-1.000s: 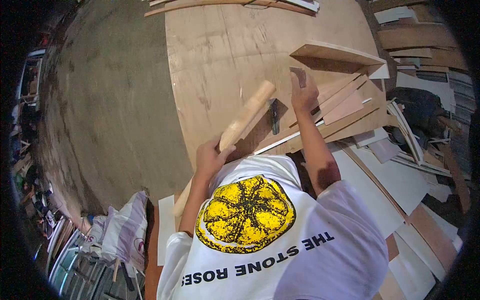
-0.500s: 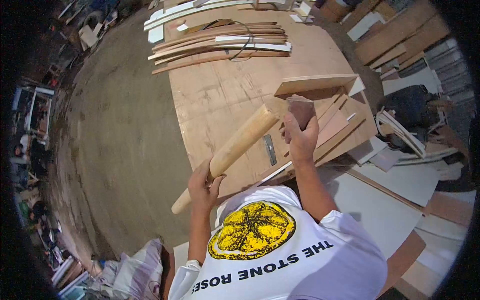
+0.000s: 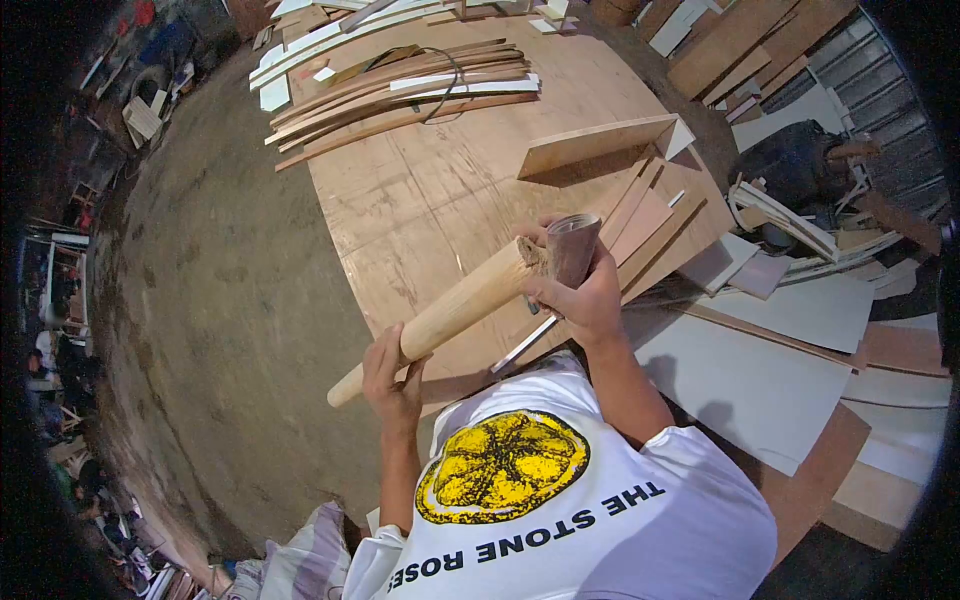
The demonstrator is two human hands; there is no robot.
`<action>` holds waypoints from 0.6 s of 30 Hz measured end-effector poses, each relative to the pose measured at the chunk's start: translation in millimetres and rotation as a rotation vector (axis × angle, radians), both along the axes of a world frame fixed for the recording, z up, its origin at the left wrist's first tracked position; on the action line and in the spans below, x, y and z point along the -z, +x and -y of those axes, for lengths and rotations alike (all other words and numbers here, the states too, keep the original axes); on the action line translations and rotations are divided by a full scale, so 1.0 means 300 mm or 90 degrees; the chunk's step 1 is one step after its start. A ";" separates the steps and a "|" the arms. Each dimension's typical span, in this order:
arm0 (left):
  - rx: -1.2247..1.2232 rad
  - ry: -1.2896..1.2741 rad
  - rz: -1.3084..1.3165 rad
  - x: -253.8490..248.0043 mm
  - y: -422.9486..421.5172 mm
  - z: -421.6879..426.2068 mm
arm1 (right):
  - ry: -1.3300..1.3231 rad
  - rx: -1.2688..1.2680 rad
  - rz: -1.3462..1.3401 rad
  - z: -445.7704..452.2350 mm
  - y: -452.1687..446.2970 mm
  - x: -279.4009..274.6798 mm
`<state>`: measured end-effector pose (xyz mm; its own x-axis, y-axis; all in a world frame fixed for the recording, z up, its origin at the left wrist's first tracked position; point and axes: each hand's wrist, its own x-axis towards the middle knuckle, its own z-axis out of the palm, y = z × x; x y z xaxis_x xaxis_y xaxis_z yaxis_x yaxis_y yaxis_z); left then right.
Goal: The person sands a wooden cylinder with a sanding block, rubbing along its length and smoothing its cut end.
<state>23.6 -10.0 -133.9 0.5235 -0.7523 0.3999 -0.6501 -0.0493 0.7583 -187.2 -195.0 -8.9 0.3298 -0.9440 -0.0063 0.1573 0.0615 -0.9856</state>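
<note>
Right hand [image 3: 592, 298]: closed around a curled brown sheet [image 3: 574, 252] at the upper end of the wooden pole [image 3: 458, 306]; whether sheet and pole touch cannot be told. Left hand [image 3: 393, 378]: wrapped around the pole's lower part. The pole slants across the centre of the frame, above the plywood panel's [image 3: 385, 215] near edge. For good control, brace the pole firmly and apply light, even pressure with the sheet. Wood strips [image 3: 400, 97] lie upper left of centre, well apart from both hands.

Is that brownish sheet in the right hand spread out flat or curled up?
Curled up. The brownish sheet in the right hand has a top edge that bends round.
</note>
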 end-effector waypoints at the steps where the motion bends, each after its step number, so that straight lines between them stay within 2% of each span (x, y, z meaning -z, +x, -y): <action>1: 0.000 -0.004 0.005 -0.003 0.005 -0.003 | -0.008 0.006 0.023 -0.012 0.007 -0.005; 11: 0.029 -0.006 0.130 -0.106 -0.026 0.076 | -0.037 0.100 0.066 0.035 -0.038 -0.059; 18: 0.039 0.040 0.168 -0.236 -0.177 0.105 | 0.025 0.120 0.128 0.127 -0.168 -0.081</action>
<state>-29.4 -41.4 -63.0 0.3602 -0.8069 0.4682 -0.8281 -0.0455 0.5587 -237.7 -233.0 15.3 0.1473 -0.9891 0.0037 0.3611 0.0503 -0.9312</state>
